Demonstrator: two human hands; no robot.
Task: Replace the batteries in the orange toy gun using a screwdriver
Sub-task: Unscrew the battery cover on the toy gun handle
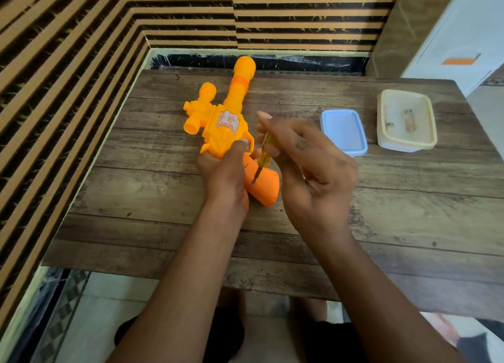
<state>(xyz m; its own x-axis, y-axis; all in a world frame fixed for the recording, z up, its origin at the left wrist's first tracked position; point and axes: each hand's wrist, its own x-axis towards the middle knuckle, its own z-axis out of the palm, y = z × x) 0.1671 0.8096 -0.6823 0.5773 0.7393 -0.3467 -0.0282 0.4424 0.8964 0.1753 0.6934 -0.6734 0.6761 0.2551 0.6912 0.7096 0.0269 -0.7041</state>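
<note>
The orange toy gun (226,117) lies on the wooden table (381,212), barrel pointing away from me and its grip (263,185) toward me. My left hand (222,169) clamps the gun around the trigger area. My right hand (311,161) pinches a small screwdriver (264,155) with a clear yellow handle. Its metal tip rests in a screw hole on the side of the grip. The hand hides the top of the handle.
A light blue lid (343,132) lies right of my hands. Beyond it stands an open cream plastic box (406,121) with small items inside. A striped wall runs along the left and far sides. The table's near edge is just above my knees.
</note>
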